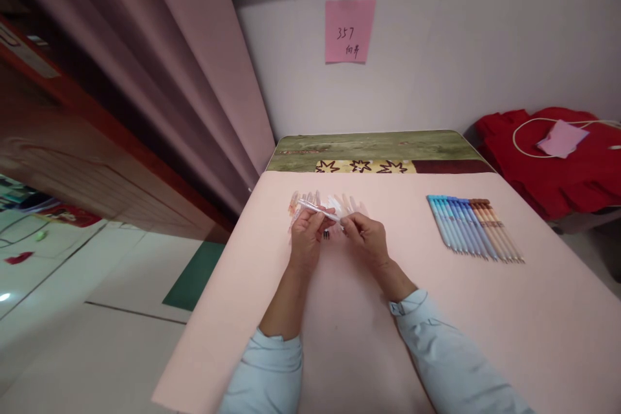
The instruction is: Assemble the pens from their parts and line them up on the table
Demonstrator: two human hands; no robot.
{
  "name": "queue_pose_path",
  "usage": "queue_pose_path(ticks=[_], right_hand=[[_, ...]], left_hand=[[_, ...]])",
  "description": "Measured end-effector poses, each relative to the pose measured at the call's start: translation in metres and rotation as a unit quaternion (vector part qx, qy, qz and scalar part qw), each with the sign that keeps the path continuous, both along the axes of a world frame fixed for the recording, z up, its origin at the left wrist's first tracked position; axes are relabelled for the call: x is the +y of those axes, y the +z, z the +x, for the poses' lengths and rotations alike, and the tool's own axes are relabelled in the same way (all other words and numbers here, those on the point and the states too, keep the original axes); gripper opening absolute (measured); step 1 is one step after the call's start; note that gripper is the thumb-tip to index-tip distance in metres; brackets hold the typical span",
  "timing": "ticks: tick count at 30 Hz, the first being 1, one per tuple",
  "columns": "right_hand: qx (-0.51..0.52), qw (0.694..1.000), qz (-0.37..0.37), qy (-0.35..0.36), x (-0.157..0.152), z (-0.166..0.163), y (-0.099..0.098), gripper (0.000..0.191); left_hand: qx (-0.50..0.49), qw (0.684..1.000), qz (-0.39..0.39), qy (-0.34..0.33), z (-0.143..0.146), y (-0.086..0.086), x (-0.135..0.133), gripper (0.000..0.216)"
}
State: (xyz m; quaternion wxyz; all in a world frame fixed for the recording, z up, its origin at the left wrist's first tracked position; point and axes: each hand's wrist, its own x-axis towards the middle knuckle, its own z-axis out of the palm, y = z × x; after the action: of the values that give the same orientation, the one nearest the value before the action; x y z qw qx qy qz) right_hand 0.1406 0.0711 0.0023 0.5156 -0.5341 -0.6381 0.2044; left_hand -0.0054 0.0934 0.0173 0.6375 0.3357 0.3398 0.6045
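A pale, clear-looking pen (316, 208) is held level between my two hands. My left hand (308, 229) pinches it near its middle. At its right end, the fingers of my right hand (363, 233) are closed on it. Just behind and below my hands lies a group of pale pens (350, 204) side by side on the pink table cover, partly hidden by my fingers. To the right, a neat row of pens (470, 226) runs from light blue through dark blue to brown.
The pink cover (349, 336) spreads over the table, with a green patterned strip (369, 143) at its far edge. A wall with a pink note (349, 31) stands behind. Red cloth (504, 149) with a white cable lies right; a curtain (194, 45) and wooden door (97, 136) are left.
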Motion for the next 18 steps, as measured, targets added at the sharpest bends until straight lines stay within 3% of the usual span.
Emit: queue_pose_path(ticks=[7, 18], right_hand=[[0.024, 0.999, 0.025, -0.02, 0.0016, -0.0026, -0.0019, 0.031], [-0.02, 0.999, 0.02, -0.021, 0.0006, -0.0011, -0.0014, 0.026]], left_hand=[[0.002, 1.0, -0.003, -0.005, 0.0003, 0.002, -0.0012, 0.026], [0.015, 1.0, 0.007, -0.005, -0.0002, 0.0007, -0.0009, 0.024]])
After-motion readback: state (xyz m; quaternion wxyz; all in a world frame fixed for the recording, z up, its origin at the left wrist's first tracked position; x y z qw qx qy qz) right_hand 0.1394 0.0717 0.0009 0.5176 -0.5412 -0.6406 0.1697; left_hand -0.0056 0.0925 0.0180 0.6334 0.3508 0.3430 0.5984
